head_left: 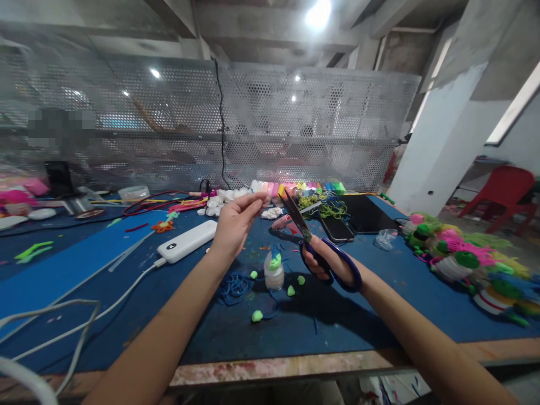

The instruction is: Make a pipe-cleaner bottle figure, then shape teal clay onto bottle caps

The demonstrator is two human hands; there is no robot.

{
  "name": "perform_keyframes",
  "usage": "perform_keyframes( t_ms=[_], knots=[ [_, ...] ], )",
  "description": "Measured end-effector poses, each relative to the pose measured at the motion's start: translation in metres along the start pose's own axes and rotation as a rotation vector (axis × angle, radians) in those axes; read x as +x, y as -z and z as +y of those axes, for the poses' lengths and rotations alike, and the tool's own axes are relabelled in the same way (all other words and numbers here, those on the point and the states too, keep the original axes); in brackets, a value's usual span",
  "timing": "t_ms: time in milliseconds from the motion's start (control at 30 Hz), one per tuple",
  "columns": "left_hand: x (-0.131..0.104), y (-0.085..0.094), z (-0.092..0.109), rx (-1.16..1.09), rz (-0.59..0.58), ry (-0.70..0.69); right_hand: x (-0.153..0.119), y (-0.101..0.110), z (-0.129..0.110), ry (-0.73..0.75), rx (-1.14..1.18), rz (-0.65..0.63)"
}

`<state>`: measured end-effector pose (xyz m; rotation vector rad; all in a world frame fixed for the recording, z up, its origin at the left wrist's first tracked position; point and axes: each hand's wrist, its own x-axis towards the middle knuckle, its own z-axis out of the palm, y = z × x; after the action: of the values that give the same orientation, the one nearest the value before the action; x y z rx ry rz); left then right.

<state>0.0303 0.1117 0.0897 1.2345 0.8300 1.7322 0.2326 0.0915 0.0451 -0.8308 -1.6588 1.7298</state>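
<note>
My right hand (323, 261) grips a pair of scissors (297, 216) with dark blue handles; the blades point up and to the left. My left hand (238, 222) is raised to the left of the blade tips, thumb and fingers pinched together. Whatever is between those fingertips is too small to make out. Below and between my hands stands a small white bottle (274, 277) with a green and blue piece on top. Around it lie several light green clay lumps (257, 316) and a tangle of blue cord (233, 288).
A white power bank (188, 242) with a cable lies at left, near an orange flower shape (162, 226). Behind my hands are yellow-green cord (324, 205), a phone (337, 229) and a black tablet (371, 214). Several yarn-topped figures (453, 264) line the right side.
</note>
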Motion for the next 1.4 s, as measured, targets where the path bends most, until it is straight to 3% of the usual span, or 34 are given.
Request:
perform_keyframes(
  t_ms=[100, 233, 400, 600, 967, 1400],
  knots=[
    [0.003, 0.004, -0.002, -0.022, 0.071, 0.004, 0.000, 0.003, 0.000, 0.001, -0.008, -0.012],
    [0.005, 0.006, 0.001, -0.030, 0.095, 0.047, 0.003, 0.010, 0.004, -0.079, 0.054, -0.146],
    [0.002, 0.008, 0.011, -0.119, -0.105, 0.230, -0.002, 0.012, 0.001, -0.119, 0.048, -0.249],
    [-0.004, 0.013, 0.010, -0.211, -0.299, 0.393, -0.008, 0.012, 0.000, -0.066, 0.026, -0.375],
    [-0.014, 0.004, -0.005, -0.249, -0.532, 0.602, -0.003, 0.013, 0.009, -0.084, 0.063, -0.369],
    [-0.015, 0.004, -0.004, -0.335, -0.553, 0.645, -0.003, 0.008, 0.011, -0.038, -0.007, -0.279]
  ],
)
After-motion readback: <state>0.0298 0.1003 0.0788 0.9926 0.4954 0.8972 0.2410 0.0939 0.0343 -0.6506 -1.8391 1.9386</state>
